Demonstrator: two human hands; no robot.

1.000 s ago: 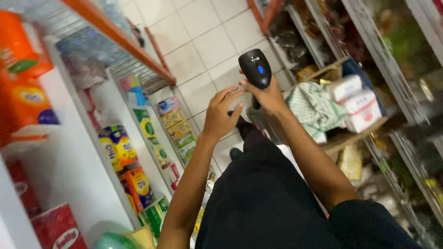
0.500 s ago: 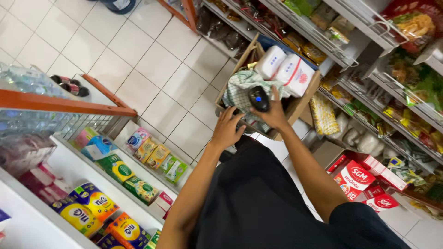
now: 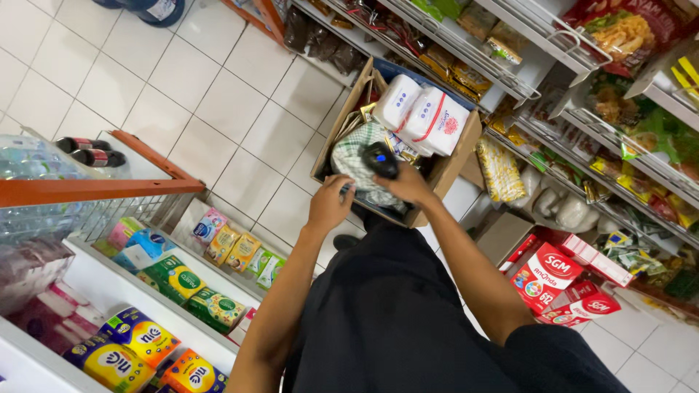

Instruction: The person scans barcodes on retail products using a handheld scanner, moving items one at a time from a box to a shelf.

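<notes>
- The floor (image 3: 145, 80) was laid in large white square tiles with thin dark joints, filling the upper left of the head view and running as an aisle between two rows of shelving.
- On the person's left stood a white shelf unit (image 3: 109, 280) with an orange rail (image 3: 95, 191) along its top edge; small colourful boxes (image 3: 218, 244) sat along its lower edge, and yellow-and-blue packs (image 3: 138, 342) lay at its near corner.
- Bottled water (image 3: 29, 164) and two dark-capped bottles (image 3: 91, 151) rested on the top level of that unit.
- On the right, wire shelves (image 3: 510, 44) held bags of snacks and noodles; red-and-white cartons (image 3: 564, 276) were stacked at the foot of them.
- An open cardboard box (image 3: 444, 171) stood on the floor against the right shelving, with two white packages (image 3: 426, 116) at its far corner and a patterned cloth (image 3: 357, 156) at its near edge.
- The right hand (image 3: 408, 188) was curled around a black handheld scanner (image 3: 380, 159), which showed a small blue light and hung just above the cloth in the box.
- The left hand (image 3: 329, 204) was loosely curled, fingertips bent together by the box's near edge; whether it pinched anything I cannot tell.
- The person wore dark clothing (image 3: 393, 320).
</notes>
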